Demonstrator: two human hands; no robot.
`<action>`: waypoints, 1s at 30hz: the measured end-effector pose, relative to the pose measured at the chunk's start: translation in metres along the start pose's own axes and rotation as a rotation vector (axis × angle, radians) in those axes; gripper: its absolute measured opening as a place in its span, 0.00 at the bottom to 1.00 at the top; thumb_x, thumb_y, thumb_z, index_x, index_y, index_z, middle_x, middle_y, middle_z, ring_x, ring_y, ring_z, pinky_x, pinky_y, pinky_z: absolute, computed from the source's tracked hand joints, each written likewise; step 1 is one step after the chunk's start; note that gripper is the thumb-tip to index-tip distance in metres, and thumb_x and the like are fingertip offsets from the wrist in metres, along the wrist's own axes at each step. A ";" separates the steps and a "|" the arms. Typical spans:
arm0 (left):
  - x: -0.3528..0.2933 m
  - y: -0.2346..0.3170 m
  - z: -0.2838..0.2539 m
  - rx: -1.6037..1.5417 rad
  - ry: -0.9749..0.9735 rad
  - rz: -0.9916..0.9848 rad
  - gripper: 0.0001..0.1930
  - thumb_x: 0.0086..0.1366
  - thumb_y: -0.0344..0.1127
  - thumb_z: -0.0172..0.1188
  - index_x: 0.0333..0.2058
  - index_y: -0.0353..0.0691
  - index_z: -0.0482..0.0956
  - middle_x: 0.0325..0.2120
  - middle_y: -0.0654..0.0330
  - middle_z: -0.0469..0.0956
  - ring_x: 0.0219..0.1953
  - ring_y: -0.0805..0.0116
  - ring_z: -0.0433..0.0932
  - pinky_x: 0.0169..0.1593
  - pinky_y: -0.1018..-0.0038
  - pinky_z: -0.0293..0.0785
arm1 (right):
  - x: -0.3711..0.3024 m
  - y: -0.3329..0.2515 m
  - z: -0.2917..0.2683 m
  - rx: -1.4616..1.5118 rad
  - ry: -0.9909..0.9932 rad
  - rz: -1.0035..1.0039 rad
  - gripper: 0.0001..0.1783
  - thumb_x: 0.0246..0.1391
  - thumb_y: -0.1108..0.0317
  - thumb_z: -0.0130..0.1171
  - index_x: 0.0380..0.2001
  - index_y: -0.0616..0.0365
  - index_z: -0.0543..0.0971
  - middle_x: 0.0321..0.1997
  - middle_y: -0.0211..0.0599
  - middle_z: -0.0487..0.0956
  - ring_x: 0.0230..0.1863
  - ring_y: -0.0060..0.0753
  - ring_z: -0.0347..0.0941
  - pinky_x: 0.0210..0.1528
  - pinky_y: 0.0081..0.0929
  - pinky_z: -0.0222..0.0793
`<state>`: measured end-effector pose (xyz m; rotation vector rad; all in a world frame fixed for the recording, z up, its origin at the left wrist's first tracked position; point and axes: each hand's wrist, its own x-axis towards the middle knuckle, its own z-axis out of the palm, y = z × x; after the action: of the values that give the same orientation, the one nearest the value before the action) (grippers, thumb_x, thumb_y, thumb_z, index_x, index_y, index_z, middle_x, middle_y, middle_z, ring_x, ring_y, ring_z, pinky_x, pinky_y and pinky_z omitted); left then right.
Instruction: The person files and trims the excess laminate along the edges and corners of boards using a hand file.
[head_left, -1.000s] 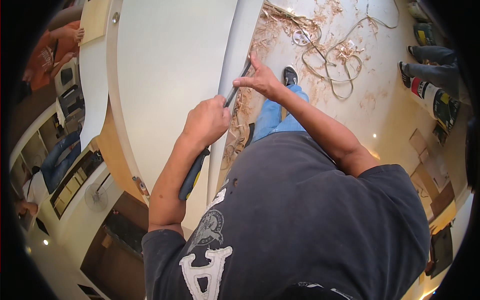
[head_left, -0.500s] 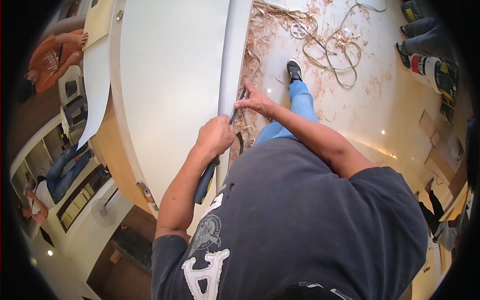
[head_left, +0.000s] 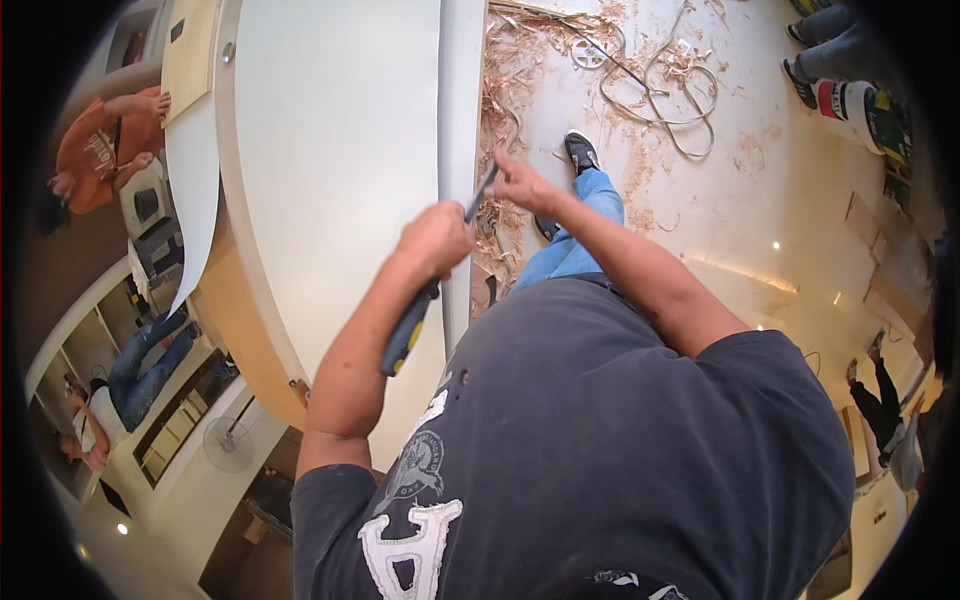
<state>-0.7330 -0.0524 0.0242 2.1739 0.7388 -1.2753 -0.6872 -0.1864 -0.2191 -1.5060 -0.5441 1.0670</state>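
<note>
My left hand point(head_left: 437, 238) is closed round a long, narrow dark file point(head_left: 481, 196), whose black and yellow handle point(head_left: 405, 340) sticks out behind it along my forearm. At the far end of the file, my right hand point(head_left: 528, 187) has thumb and fingers about the tip; they are slightly blurred. Both hands are at the right edge of a large white panel point(head_left: 340, 150), where a grey edge strip point(head_left: 460, 100) runs lengthwise. The file slants across this edge.
Curled wood shavings point(head_left: 510, 80) and a looped cable point(head_left: 655, 95) lie on the floor beyond my shoe point(head_left: 581, 151). A person in orange point(head_left: 110, 150) holds a sheet at the left. Another person's legs point(head_left: 840, 50) and a white bucket point(head_left: 850, 115) are at far right.
My right hand and the file's tip have moved slightly right, away from the panel edge. The handle has shifted a little up and left. The whole view has turned slightly.
</note>
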 end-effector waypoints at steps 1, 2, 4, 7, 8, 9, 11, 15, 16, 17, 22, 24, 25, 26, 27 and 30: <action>0.000 -0.002 0.006 -0.014 -0.026 -0.018 0.11 0.63 0.31 0.47 0.30 0.27 0.74 0.16 0.51 0.76 0.14 0.58 0.77 0.20 0.63 0.76 | -0.008 -0.002 0.007 0.069 -0.047 0.035 0.60 0.50 0.45 0.67 0.69 0.77 0.48 0.76 0.69 0.40 0.79 0.54 0.37 0.76 0.36 0.37; 0.000 -0.005 0.010 -0.029 -0.052 -0.035 0.11 0.63 0.31 0.47 0.30 0.27 0.74 0.16 0.50 0.76 0.14 0.57 0.78 0.20 0.62 0.76 | -0.013 -0.005 0.011 0.138 -0.095 0.070 0.59 0.50 0.46 0.67 0.69 0.77 0.48 0.76 0.68 0.41 0.78 0.53 0.39 0.76 0.36 0.40; -0.002 -0.013 0.004 -0.015 -0.080 -0.038 0.12 0.64 0.31 0.47 0.30 0.27 0.74 0.16 0.51 0.75 0.14 0.59 0.77 0.19 0.64 0.75 | -0.010 -0.027 0.007 0.167 -0.085 0.024 0.58 0.50 0.48 0.67 0.69 0.76 0.49 0.76 0.66 0.41 0.78 0.51 0.40 0.75 0.36 0.42; -0.024 0.002 -0.036 -0.180 0.038 0.044 0.11 0.65 0.31 0.47 0.33 0.27 0.73 0.15 0.55 0.73 0.12 0.65 0.73 0.17 0.68 0.72 | 0.008 -0.070 -0.019 0.202 0.081 0.023 0.57 0.50 0.51 0.68 0.69 0.76 0.50 0.77 0.65 0.41 0.79 0.51 0.39 0.76 0.36 0.40; -0.033 0.015 -0.054 -0.203 0.071 0.063 0.11 0.66 0.31 0.46 0.34 0.27 0.73 0.15 0.56 0.72 0.12 0.67 0.72 0.16 0.69 0.72 | 0.018 -0.078 -0.029 0.204 0.079 0.026 0.57 0.50 0.51 0.68 0.69 0.76 0.50 0.77 0.65 0.41 0.79 0.51 0.39 0.76 0.36 0.40; -0.041 0.028 -0.069 -0.166 0.061 0.066 0.11 0.66 0.30 0.45 0.34 0.27 0.72 0.15 0.57 0.72 0.12 0.67 0.71 0.16 0.69 0.72 | 0.029 -0.084 -0.039 0.101 0.085 -0.047 0.57 0.53 0.51 0.67 0.70 0.75 0.46 0.77 0.63 0.40 0.79 0.49 0.34 0.77 0.34 0.35; -0.038 0.020 -0.062 -0.145 0.081 0.070 0.10 0.65 0.30 0.45 0.34 0.28 0.72 0.15 0.57 0.71 0.13 0.67 0.72 0.16 0.69 0.72 | 0.034 -0.084 -0.038 -0.010 0.079 -0.130 0.58 0.55 0.52 0.66 0.70 0.75 0.42 0.78 0.61 0.38 0.79 0.47 0.30 0.77 0.33 0.30; -0.021 -0.009 -0.005 -0.030 0.027 0.026 0.11 0.66 0.32 0.46 0.33 0.29 0.73 0.17 0.52 0.74 0.15 0.61 0.76 0.19 0.66 0.75 | -0.002 -0.016 0.010 0.061 0.119 -0.059 0.60 0.51 0.45 0.65 0.70 0.75 0.44 0.76 0.65 0.41 0.79 0.51 0.34 0.78 0.33 0.31; -0.019 -0.017 0.012 0.022 -0.004 0.002 0.11 0.66 0.33 0.47 0.33 0.28 0.73 0.18 0.50 0.76 0.16 0.59 0.78 0.20 0.65 0.76 | -0.017 0.005 0.026 0.054 0.030 0.022 0.60 0.51 0.46 0.65 0.71 0.73 0.44 0.77 0.64 0.42 0.79 0.51 0.34 0.78 0.33 0.32; -0.016 -0.032 0.029 0.068 -0.043 -0.003 0.12 0.66 0.33 0.47 0.33 0.28 0.74 0.19 0.49 0.77 0.16 0.58 0.79 0.21 0.64 0.76 | -0.033 0.012 0.048 0.107 0.049 -0.001 0.56 0.50 0.48 0.67 0.70 0.72 0.51 0.74 0.62 0.53 0.77 0.50 0.46 0.76 0.33 0.41; -0.033 -0.043 0.029 0.005 0.052 0.053 0.12 0.65 0.34 0.47 0.31 0.29 0.74 0.17 0.47 0.76 0.16 0.56 0.79 0.24 0.63 0.78 | -0.036 -0.028 0.040 0.208 -0.009 0.002 0.44 0.51 0.56 0.67 0.64 0.69 0.61 0.63 0.57 0.67 0.66 0.45 0.61 0.70 0.36 0.52; -0.053 -0.018 0.000 0.012 0.125 0.121 0.11 0.64 0.33 0.47 0.31 0.30 0.73 0.17 0.49 0.76 0.16 0.57 0.78 0.24 0.63 0.77 | -0.022 -0.036 0.026 0.285 0.069 -0.112 0.44 0.51 0.57 0.67 0.64 0.69 0.61 0.65 0.59 0.66 0.68 0.47 0.60 0.71 0.36 0.52; -0.060 -0.016 -0.002 0.018 0.143 0.126 0.11 0.64 0.33 0.47 0.31 0.30 0.73 0.17 0.49 0.76 0.16 0.56 0.78 0.24 0.62 0.77 | -0.018 -0.032 0.022 0.080 0.157 -0.140 0.43 0.51 0.58 0.67 0.64 0.68 0.61 0.66 0.60 0.65 0.70 0.49 0.59 0.71 0.37 0.53; -0.064 -0.015 -0.001 0.025 0.161 0.132 0.11 0.64 0.33 0.47 0.32 0.30 0.74 0.18 0.49 0.76 0.16 0.56 0.78 0.25 0.62 0.77 | -0.019 -0.027 0.023 -0.007 0.214 -0.177 0.45 0.50 0.59 0.68 0.66 0.67 0.60 0.69 0.61 0.63 0.72 0.52 0.56 0.72 0.38 0.52; -0.063 -0.019 0.008 0.012 0.174 0.128 0.11 0.64 0.33 0.47 0.32 0.30 0.74 0.18 0.49 0.76 0.16 0.56 0.78 0.25 0.62 0.77 | -0.020 -0.023 0.024 -0.096 0.275 -0.209 0.48 0.49 0.59 0.68 0.67 0.67 0.58 0.71 0.62 0.61 0.74 0.54 0.52 0.73 0.38 0.51; -0.042 -0.070 0.080 0.071 0.126 0.073 0.10 0.61 0.35 0.52 0.31 0.35 0.78 0.21 0.47 0.80 0.21 0.53 0.81 0.31 0.60 0.78 | -0.052 -0.023 0.054 -0.142 -0.081 0.128 0.54 0.48 0.57 0.70 0.69 0.73 0.52 0.72 0.63 0.59 0.74 0.56 0.53 0.73 0.37 0.50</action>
<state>-0.8464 -0.0626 0.0164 2.3337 0.6655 -1.1532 -0.7528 -0.1947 -0.1768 -1.6450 -0.5968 1.2134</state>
